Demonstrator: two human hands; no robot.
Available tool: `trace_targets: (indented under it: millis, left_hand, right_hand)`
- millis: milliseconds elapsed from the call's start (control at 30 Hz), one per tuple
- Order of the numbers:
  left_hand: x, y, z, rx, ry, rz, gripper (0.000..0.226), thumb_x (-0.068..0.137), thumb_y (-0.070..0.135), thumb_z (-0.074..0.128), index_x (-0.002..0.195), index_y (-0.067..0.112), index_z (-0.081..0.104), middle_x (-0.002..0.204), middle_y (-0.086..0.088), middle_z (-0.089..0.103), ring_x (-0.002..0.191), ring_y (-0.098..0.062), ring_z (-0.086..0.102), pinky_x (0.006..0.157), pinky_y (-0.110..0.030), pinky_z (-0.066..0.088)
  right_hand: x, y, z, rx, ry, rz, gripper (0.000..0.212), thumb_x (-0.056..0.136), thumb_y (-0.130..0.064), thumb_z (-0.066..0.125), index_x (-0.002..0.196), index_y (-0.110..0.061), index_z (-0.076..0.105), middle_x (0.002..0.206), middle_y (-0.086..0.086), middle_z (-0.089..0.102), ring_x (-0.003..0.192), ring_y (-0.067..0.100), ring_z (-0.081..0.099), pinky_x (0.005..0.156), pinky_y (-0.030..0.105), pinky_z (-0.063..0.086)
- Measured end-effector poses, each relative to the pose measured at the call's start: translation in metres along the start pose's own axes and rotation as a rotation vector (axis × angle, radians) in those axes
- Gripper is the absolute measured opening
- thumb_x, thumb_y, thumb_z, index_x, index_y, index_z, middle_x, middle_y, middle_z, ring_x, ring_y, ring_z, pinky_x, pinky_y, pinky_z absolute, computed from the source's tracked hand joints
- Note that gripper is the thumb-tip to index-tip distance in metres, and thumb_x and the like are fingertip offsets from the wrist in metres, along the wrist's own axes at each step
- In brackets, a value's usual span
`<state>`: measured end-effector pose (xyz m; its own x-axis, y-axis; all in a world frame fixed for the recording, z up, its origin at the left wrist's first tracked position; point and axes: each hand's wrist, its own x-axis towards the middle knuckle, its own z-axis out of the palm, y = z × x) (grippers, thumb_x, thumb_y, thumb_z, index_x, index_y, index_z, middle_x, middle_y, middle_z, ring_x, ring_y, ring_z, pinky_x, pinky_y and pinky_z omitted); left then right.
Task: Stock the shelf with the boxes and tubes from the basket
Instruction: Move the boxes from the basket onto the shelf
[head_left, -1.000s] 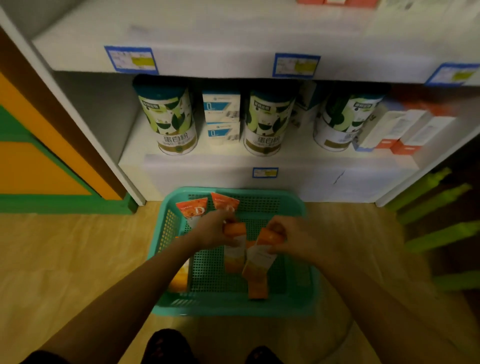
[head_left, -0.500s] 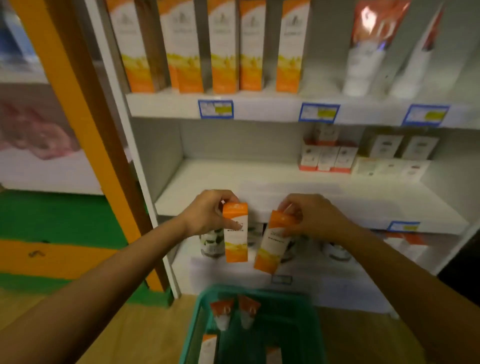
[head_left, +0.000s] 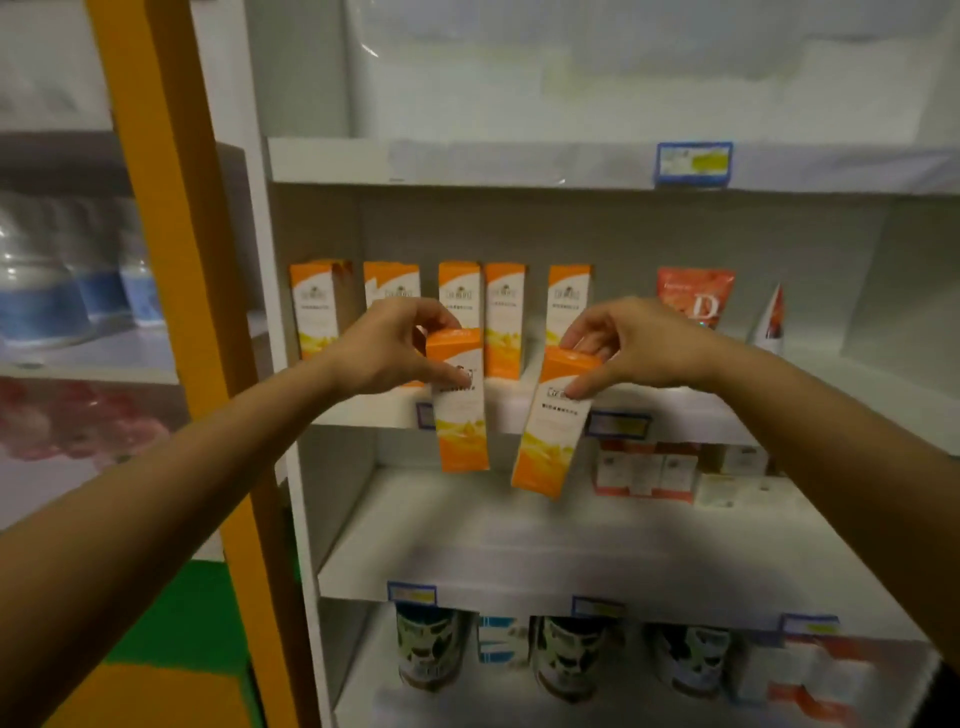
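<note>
My left hand (head_left: 387, 348) pinches the top of one orange box (head_left: 460, 397), held straight up, and my right hand (head_left: 631, 345) pinches the top of a second orange box (head_left: 553, 423), tipped a little. I hold both in the air by the shelf (head_left: 675, 402) edge, in front of the row of same boxes (head_left: 506, 317) standing there, with a red tube (head_left: 696, 296) further right

Both hands raised boxes from basket up to shelf (head_left: 519, 402) with orange box row; basket gone from view

Two held boxes, left box (head_left: 461, 400) beside right box (head_left: 553, 423), hang before the shelf (head_left: 675, 410) bearing a box row (head_left: 439, 312).
</note>
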<state>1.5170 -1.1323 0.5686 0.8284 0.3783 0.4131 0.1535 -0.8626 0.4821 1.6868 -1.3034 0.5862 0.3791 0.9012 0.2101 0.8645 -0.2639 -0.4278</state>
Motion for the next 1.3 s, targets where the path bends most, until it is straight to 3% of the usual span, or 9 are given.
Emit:
trace_targets:
  millis: [133,267,467,600,733,900,1000,1133,1300]
  left_hand:
    - [0.024,0.015,-0.016,0.017,0.060,0.047,0.038,0.072,0.018,0.076,0.105,0.014,0.058,0.089,0.010,0.056,0.079,-0.003,0.056,0.064,-0.014,0.046]
    - [0.044,0.019,-0.022,0.008,0.098,0.049,0.042,0.073,0.017,0.075,0.111,0.012,0.058,0.099,0.003,0.059,0.088,-0.010,0.058,0.066,-0.013,0.047]
    - [0.064,0.022,-0.018,0.056,0.117,0.049,0.045,0.074,0.019,0.074,0.114,0.009,0.057,0.103,-0.001,0.058,0.093,-0.014,0.056,0.067,-0.013,0.046]
    - [0.074,0.022,-0.015,0.079,0.126,0.049,0.047,0.073,0.020,0.075,0.114,0.008,0.057,0.113,-0.010,0.061,0.101,-0.022,0.059,0.081,-0.028,0.050]
    - [0.082,0.022,-0.012,0.090,0.151,0.019,0.048,0.073,0.020,0.076,0.115,0.007,0.057,0.117,-0.012,0.061,0.104,-0.024,0.058,0.087,-0.032,0.051]
    - [0.089,0.021,-0.008,0.096,0.137,-0.032,0.049,0.073,0.022,0.075,0.116,0.008,0.057,0.119,-0.013,0.062,0.105,-0.024,0.059,0.093,-0.036,0.051]
    - [0.093,0.018,-0.002,0.144,0.146,-0.068,0.046,0.074,0.031,0.073,0.113,0.011,0.059,0.116,-0.010,0.064,0.108,-0.026,0.059,0.103,-0.047,0.043]
    - [0.098,0.012,0.007,0.232,0.157,-0.063,0.043,0.079,0.037,0.068,0.115,0.016,0.059,0.119,-0.006,0.062,0.118,-0.025,0.050,0.108,-0.043,0.022]
    - [0.102,0.009,0.017,0.428,0.183,-0.025,0.050,0.085,0.042,0.058,0.129,0.020,0.051,0.132,-0.009,0.050,0.131,-0.028,0.031,0.108,-0.043,0.020]
  right_hand:
    - [0.020,-0.009,-0.033,-0.033,0.101,0.019,0.047,0.068,-0.018,0.079,0.110,-0.017,0.059,0.108,0.003,0.064,0.101,0.019,0.061,0.094,0.038,0.051]
    - [0.044,-0.011,-0.043,-0.094,0.230,0.037,0.047,0.065,-0.020,0.082,0.107,-0.016,0.063,0.103,0.003,0.064,0.097,0.018,0.060,0.092,0.036,0.050]
    - [0.070,-0.004,-0.031,-0.128,0.263,0.059,0.044,0.070,-0.016,0.077,0.112,-0.014,0.061,0.115,0.007,0.060,0.098,0.018,0.054,0.090,0.033,0.047]
    - [0.076,-0.001,-0.023,-0.171,0.337,0.067,0.044,0.075,-0.017,0.073,0.117,-0.014,0.060,0.121,0.008,0.057,0.110,0.025,0.056,0.094,0.037,0.048]
    - [0.074,0.002,-0.017,-0.294,0.380,0.033,0.045,0.078,-0.024,0.071,0.120,-0.020,0.055,0.122,0.004,0.059,0.110,0.024,0.057,0.092,0.044,0.050]
    - [0.069,0.002,-0.017,-0.351,0.440,-0.001,0.050,0.082,-0.034,0.064,0.128,-0.021,0.048,0.132,0.003,0.050,0.120,0.024,0.049,0.095,0.044,0.047]
    - [0.064,0.002,-0.018,-0.387,0.454,-0.020,0.051,0.083,-0.035,0.062,0.129,-0.021,0.046,0.137,0.004,0.043,0.125,0.024,0.043,0.094,0.041,0.044]
    - [0.056,0.003,-0.019,-0.409,0.450,-0.018,0.051,0.084,-0.035,0.061,0.130,-0.021,0.045,0.140,0.004,0.040,0.126,0.023,0.041,0.094,0.039,0.043]
    - [0.046,0.007,-0.014,-0.417,0.415,0.003,0.047,0.085,-0.034,0.061,0.128,-0.020,0.047,0.139,0.005,0.042,0.126,0.023,0.041,0.095,0.038,0.042]
